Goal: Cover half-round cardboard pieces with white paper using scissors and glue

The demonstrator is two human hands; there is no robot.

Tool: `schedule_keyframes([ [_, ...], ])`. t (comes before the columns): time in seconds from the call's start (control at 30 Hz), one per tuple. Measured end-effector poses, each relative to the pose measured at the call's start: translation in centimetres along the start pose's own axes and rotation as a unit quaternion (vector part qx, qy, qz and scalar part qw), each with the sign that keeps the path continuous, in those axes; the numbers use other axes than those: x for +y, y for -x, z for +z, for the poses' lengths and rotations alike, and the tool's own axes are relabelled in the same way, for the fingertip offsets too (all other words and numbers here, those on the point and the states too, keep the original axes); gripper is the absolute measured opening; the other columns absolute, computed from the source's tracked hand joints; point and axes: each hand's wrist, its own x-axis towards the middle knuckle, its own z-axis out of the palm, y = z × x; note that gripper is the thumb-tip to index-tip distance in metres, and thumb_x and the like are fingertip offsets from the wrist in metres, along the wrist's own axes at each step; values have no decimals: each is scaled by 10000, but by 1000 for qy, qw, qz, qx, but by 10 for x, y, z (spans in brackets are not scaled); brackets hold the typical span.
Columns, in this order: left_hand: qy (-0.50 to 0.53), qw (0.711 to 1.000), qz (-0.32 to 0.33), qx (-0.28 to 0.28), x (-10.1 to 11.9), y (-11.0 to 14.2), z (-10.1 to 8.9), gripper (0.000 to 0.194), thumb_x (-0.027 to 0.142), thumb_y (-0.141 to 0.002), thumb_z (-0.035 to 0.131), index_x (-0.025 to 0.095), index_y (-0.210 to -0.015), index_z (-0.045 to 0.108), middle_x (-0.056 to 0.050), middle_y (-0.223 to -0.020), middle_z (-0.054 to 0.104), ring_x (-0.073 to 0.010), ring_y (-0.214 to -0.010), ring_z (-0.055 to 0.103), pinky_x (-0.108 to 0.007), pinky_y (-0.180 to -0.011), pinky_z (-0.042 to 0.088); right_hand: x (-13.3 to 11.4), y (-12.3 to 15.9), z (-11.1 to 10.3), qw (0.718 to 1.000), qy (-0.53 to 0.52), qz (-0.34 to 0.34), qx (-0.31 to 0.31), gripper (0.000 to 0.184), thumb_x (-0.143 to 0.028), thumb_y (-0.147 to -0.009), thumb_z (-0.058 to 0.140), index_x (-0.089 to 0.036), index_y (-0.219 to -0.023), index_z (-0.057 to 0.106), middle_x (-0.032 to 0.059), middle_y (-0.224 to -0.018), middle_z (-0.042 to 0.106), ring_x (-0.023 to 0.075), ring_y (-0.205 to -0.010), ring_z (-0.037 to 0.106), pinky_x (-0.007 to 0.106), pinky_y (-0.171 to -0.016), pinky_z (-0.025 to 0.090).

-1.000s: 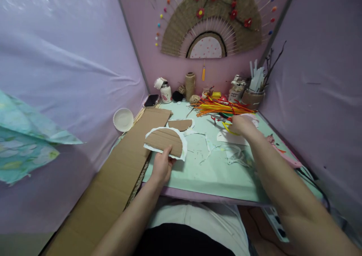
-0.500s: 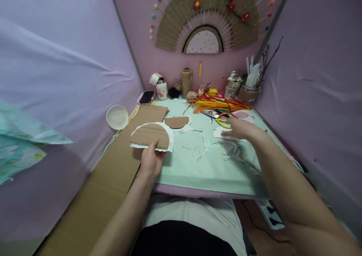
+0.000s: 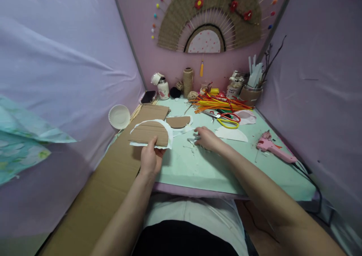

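My left hand (image 3: 151, 158) pinches the lower straight edge of a half-round cardboard piece (image 3: 149, 132) backed by a larger white sheet with an uneven rim. Its thumb lies on the cardboard; the other fingers are underneath. My right hand (image 3: 207, 139) is low over the middle of the table, fingers curved and apart. Small pale scraps (image 3: 191, 139) lie at its fingertips, and what is under the palm is hidden. A smaller half-round cardboard piece (image 3: 178, 122) on white backing rests just behind. To the right is a white half-round piece (image 3: 232, 134).
Scissors (image 3: 229, 121) with red and yellow handles lie before orange and red strips (image 3: 217, 104). A pink glue gun (image 3: 271, 146) rests at right, its cord trailing off. Long cardboard (image 3: 113, 180) runs along the left, beside a white ribbed dish (image 3: 119, 117). Jars and twine stand behind.
My right hand has swept left from near the scissors to the table's middle. Pale scraps there no longer show, and the glue gun is now uncovered. My left hand keeps its hold.
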Motion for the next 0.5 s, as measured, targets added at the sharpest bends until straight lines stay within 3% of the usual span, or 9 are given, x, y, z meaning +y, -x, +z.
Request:
schedule_keyframes([
  [0.1,3,1000,3,11,5,1,-2,190,144,-747,687,193,-929,664,27,-776,688,-111,-645,637,-224,-566,491,-19,-29,-1,1000,-1,-1,-14,797,-230,-704,809,-184,-1410,442,164,-1380,485,206,-1001,649,244,-811,469],
  [0.23,15,1000,6,17,6,2,-3,195,153,-743,692,188,-932,663,28,-768,690,-106,-642,643,-213,-562,488,-25,-39,-3,998,18,1,-56,605,-235,-655,842,-124,-1204,612,179,-1245,572,279,-960,653,297,-766,477],
  [0.43,19,1000,-3,-7,-1,0,-3,292,169,-680,750,189,-958,663,25,-760,692,-112,-643,642,-214,-571,491,-34,0,9,989,7,-118,-95,498,-312,-733,795,-202,-1189,628,105,-1183,593,237,-1035,600,263,-839,438],
  [0.5,15,1000,-4,-6,-2,0,-3,270,176,-682,748,187,-937,663,24,-778,695,-111,-644,640,-218,-572,495,-37,21,11,984,6,-148,-98,330,-228,-787,720,-207,-1110,654,91,-1132,601,213,-1008,591,259,-845,422],
])
